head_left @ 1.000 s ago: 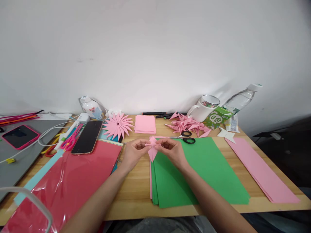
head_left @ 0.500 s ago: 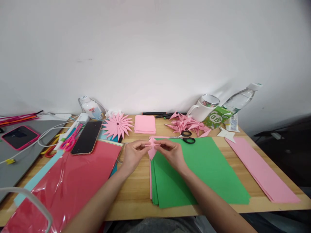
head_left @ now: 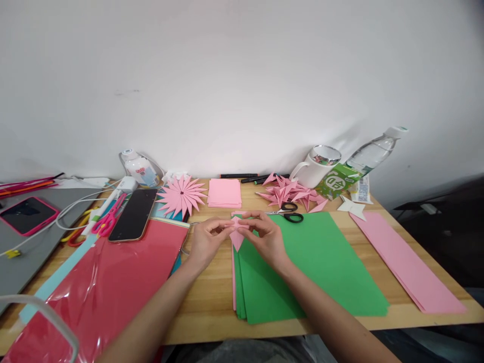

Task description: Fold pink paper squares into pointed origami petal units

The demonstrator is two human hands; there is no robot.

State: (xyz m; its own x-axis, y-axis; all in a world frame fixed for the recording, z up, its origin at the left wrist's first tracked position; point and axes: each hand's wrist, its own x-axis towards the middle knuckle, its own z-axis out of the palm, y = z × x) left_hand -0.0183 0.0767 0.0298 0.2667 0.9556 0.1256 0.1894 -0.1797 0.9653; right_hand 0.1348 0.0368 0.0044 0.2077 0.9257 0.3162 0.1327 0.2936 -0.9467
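A small folded pink paper (head_left: 237,239) with a downward point is pinched between both hands, above the left edge of the green paper stack (head_left: 310,272). My left hand (head_left: 206,240) grips its left side between thumb and fingers. On its right side, my right hand (head_left: 266,239) closes thumb and fingers on it. Fingertips cover part of the folds. Behind the hands lie a stack of pink paper squares (head_left: 224,192), a many-pointed pink paper star (head_left: 182,194) and a pile of folded pink pieces (head_left: 287,192).
Black-handled scissors (head_left: 292,213) lie at the green stack's back edge. A white mug (head_left: 315,169) and tilted water bottle (head_left: 376,151) stand back right. Pink strips (head_left: 408,267) lie at right. Left are a phone (head_left: 134,216), pink scissors (head_left: 109,219) and wrapped red paper (head_left: 113,282).
My right hand's fingers have shifted slightly on the pink paper, with the thumb a little lower and the fingers raised. My left hand keeps its pinch. The view has moved slightly.
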